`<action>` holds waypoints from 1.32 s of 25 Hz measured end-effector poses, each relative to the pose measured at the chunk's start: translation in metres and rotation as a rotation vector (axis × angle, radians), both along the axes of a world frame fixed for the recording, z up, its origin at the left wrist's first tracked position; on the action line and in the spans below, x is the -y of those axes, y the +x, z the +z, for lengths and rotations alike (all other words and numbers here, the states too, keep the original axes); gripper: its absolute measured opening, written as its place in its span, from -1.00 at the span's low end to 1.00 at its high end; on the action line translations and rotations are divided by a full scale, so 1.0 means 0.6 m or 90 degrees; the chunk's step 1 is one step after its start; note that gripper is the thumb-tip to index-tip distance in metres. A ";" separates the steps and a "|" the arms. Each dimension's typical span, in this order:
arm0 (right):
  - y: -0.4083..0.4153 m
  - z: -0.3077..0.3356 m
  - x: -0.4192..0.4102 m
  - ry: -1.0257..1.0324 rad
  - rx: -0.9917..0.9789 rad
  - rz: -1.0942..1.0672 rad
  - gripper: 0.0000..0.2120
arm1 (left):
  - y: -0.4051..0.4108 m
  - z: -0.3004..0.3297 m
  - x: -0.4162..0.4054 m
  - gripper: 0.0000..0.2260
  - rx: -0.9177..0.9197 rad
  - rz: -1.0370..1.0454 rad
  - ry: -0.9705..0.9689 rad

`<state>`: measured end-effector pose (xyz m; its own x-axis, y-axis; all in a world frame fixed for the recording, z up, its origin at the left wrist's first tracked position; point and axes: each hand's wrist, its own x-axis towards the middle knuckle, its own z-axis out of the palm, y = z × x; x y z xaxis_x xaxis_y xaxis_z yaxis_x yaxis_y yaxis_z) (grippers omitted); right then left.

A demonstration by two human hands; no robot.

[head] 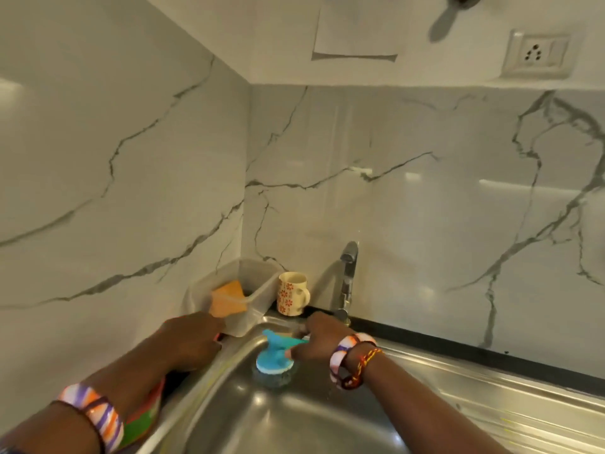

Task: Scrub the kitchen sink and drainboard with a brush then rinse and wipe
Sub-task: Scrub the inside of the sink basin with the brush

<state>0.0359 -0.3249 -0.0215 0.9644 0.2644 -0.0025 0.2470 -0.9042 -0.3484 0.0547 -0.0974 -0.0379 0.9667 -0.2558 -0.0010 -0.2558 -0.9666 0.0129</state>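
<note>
- Blue plastic scrub brush with a round head sits bristles-down in the far left corner of the stainless steel sink, handle pointing right toward the tap.
- Right hand is the closer one, fingers curled on that handle.
- Left hand rests on the sink's left rim by the clear plastic tub, holding nothing as far as I can tell.
- Ribbed steel drainboard lies off to the right, so I'd guess strokes head that way next.

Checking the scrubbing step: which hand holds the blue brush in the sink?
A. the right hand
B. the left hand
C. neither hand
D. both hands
A: the right hand grips the blue brush inside the sink; the left hand rests at the sink's edge.
</note>
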 end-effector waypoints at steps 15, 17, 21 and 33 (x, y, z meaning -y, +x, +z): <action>0.119 -0.104 -0.318 0.036 0.062 -0.050 -0.69 | 0.037 -0.091 -0.158 -0.55 -0.067 -0.024 -0.034; 0.112 -0.110 -0.321 0.063 0.044 -0.009 -0.68 | 0.035 -0.088 -0.153 -0.54 -0.069 -0.030 -0.001; 0.138 -0.094 -0.311 -0.121 0.092 -0.062 -0.68 | 0.035 -0.078 -0.151 -0.54 -0.064 -0.018 0.021; 0.130 -0.079 -0.333 -0.156 0.052 0.078 -0.66 | 0.055 -0.073 -0.138 -0.65 -0.127 -0.004 0.095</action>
